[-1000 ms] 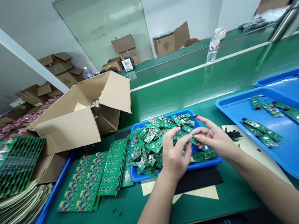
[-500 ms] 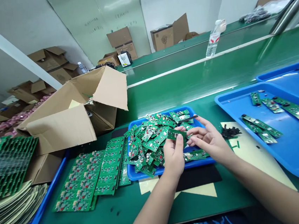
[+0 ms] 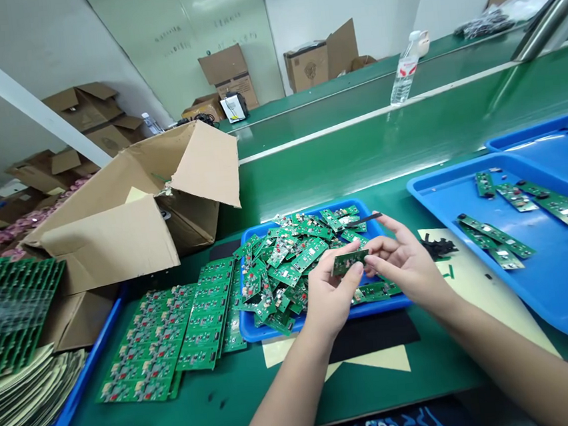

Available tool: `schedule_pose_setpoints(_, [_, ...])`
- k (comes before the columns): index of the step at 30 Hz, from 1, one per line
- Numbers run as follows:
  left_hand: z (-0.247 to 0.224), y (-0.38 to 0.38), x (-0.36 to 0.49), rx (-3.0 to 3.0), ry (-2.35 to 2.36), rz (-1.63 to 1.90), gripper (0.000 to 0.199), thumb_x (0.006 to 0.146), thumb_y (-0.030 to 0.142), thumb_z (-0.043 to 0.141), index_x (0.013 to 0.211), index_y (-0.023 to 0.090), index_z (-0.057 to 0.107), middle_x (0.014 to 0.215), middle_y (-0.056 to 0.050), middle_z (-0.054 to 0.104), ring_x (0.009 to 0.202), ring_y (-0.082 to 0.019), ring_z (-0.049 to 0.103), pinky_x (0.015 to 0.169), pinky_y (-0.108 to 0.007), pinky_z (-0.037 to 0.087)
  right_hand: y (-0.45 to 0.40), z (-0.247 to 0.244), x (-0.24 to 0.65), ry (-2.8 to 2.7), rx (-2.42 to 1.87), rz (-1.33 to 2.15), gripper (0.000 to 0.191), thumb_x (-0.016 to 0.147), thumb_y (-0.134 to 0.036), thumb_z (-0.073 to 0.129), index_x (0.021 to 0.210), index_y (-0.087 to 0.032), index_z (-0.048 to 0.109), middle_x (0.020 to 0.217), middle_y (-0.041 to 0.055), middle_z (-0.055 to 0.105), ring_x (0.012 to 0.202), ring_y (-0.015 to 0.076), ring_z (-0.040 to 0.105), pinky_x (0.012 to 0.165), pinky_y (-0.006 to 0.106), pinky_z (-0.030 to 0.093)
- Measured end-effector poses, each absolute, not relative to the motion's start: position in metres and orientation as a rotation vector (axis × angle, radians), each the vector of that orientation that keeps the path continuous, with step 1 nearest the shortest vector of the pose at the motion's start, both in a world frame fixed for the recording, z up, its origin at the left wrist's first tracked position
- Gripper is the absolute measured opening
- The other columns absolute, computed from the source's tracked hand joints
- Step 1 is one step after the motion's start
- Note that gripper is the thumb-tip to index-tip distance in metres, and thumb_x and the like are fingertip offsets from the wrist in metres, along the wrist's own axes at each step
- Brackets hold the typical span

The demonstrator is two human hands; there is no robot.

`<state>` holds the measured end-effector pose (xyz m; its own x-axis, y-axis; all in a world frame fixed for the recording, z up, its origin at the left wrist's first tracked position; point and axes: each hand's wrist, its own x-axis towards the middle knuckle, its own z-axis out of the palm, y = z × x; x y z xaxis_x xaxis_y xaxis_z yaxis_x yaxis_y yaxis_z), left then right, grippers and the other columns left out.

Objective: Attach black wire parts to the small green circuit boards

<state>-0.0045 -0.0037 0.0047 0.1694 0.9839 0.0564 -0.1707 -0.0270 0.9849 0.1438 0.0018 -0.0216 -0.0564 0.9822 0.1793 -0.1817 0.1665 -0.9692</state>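
Observation:
My left hand [image 3: 326, 296] pinches a small green circuit board [image 3: 345, 263] between thumb and fingers, its component side tilted towards me. At the board's right end, the thumb and fingers of my right hand [image 3: 406, 269] close in and seem to touch it. A thin black strip [image 3: 364, 220] extends leftward from my raised right index fingertip. Beneath both hands, a blue tray [image 3: 280, 337] is heaped with loose circuit boards [image 3: 280, 253].
Panels of joined boards [image 3: 148, 343] lie left of the tray, near an open cardboard box [image 3: 110, 240]. To the right are black strips [image 3: 438, 246] on yellow backing paper [image 3: 499, 313] and another blue tray [image 3: 557, 287] with several boards. A water bottle [image 3: 405, 74] stands behind.
The board in my left hand has turned and shifted slightly right. My right thumb and fingers have come to its right end; the strip stays at my right index fingertip.

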Motion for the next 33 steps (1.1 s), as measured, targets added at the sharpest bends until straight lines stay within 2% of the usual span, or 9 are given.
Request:
schedule_pose_setpoints(5, [0.014, 0.002, -0.019, 1.247, 0.954, 0.938, 0.038, 0.079, 0.044, 0.061, 0.098, 0.013, 0.070, 0.093, -0.010, 0.069, 0.095, -0.025, 0.062, 0.084, -0.035, 0.048, 0.007, -0.023, 0.161, -1.598, -0.914, 0.791, 0.057, 0.083, -0.019, 0.058, 0.135, -0.028, 0.037, 0.079, 0.0003, 0.058, 0.065, 0.0124, 0.058, 0.062, 0.025, 0.053])
schedule_pose_setpoints(8, [0.012, 0.001, -0.017, 1.324, 1.004, 0.788, 0.036, 0.076, 0.036, 0.064, 0.105, 0.014, 0.064, 0.097, -0.009, 0.067, 0.088, -0.022, 0.063, 0.079, -0.033, 0.049, 0.009, -0.024, 0.168, -1.909, -0.836, 0.588, 0.060, 0.083, -0.012, 0.054, 0.137, -0.032, 0.038, 0.082, -0.0004, 0.059, 0.064, 0.0110, 0.057, 0.063, 0.024, 0.052])
schedule_pose_setpoints(12, [0.010, -0.002, -0.010, 1.484, 0.891, 0.550, 0.020, 0.085, 0.031, 0.053, 0.089, 0.015, 0.063, 0.085, -0.005, 0.065, 0.069, -0.015, 0.060, 0.072, -0.029, 0.048, 0.009, -0.023, 0.170, -1.991, -0.770, 0.626, 0.059, 0.085, -0.014, 0.052, 0.139, -0.029, 0.036, 0.081, 0.0004, 0.060, 0.064, 0.0112, 0.057, 0.061, 0.023, 0.053])
schedule_pose_setpoints(15, [0.013, -0.001, -0.011, 1.393, 0.865, 0.581, 0.021, 0.085, 0.032, 0.052, 0.081, 0.014, 0.062, 0.074, -0.003, 0.063, 0.068, -0.015, 0.059, 0.071, -0.028, 0.048, 0.009, -0.020, 0.171, -1.792, -0.770, 0.671, 0.052, 0.087, -0.019, 0.054, 0.136, -0.026, 0.039, 0.083, 0.0024, 0.061, 0.066, 0.0124, 0.059, 0.060, 0.024, 0.054])
schedule_pose_setpoints(21, [0.013, 0.003, -0.017, 1.006, 0.999, 0.971, 0.037, 0.079, 0.031, 0.063, 0.112, 0.015, 0.060, 0.060, 0.003, 0.056, 0.057, -0.010, 0.054, 0.059, -0.023, 0.045, 0.008, -0.019, 0.172, -1.485, -0.919, 0.650, 0.015, 0.087, -0.029, 0.057, 0.098, -0.020, 0.061, 0.072, 0.0030, 0.063, 0.061, 0.0142, 0.061, 0.058, 0.027, 0.054])
schedule_pose_setpoints(25, [0.005, 0.001, -0.012, 0.944, 0.975, 0.974, 0.031, 0.079, 0.040, 0.062, 0.103, 0.020, 0.067, 0.068, -0.003, 0.061, 0.066, -0.013, 0.060, 0.057, -0.027, 0.046, 0.005, -0.019, 0.167, -1.614, -0.850, 0.692, 0.012, 0.087, -0.022, 0.055, 0.096, -0.020, 0.063, 0.072, 0.0037, 0.065, 0.062, 0.0141, 0.062, 0.054, 0.024, 0.053])
schedule_pose_setpoints(28, [-0.001, -0.001, -0.005, 0.934, 0.981, 0.957, 0.035, 0.088, 0.048, 0.045, 0.093, 0.024, 0.070, 0.075, -0.004, 0.064, 0.077, -0.016, 0.063, 0.057, -0.030, 0.045, 0.004, -0.018, 0.163, -1.738, -0.787, 0.684, 0.014, 0.087, -0.017, 0.052, 0.095, -0.020, 0.063, 0.081, 0.0057, 0.068, 0.069, 0.0152, 0.064, 0.060, 0.026, 0.053])
schedule_pose_setpoints(30, [-0.004, -0.002, -0.003, 0.921, 0.983, 0.933, 0.039, 0.093, 0.045, 0.036, 0.092, 0.023, 0.068, 0.084, -0.004, 0.066, 0.087, -0.018, 0.063, 0.061, -0.032, 0.046, 0.005, -0.017, 0.162, -1.790, -0.772, 0.633, 0.017, 0.087, -0.013, 0.051, 0.096, -0.020, 0.063, 0.083, 0.0057, 0.069, 0.070, 0.0148, 0.064, 0.062, 0.026, 0.053])
schedule_pose_setpoints(33, [-0.007, -0.003, -0.002, 0.902, 0.984, 0.903, 0.026, 0.092, 0.035, 0.047, 0.106, 0.019, 0.060, 0.107, -0.007, 0.062, 0.096, -0.020, 0.060, 0.075, -0.037, 0.052, 0.008, -0.017, 0.163, -1.835, -0.812, 0.446, 0.019, 0.086, -0.010, 0.051, 0.097, -0.020, 0.063, 0.080, 0.0054, 0.067, 0.068, 0.0145, 0.062, 0.061, 0.027, 0.051])
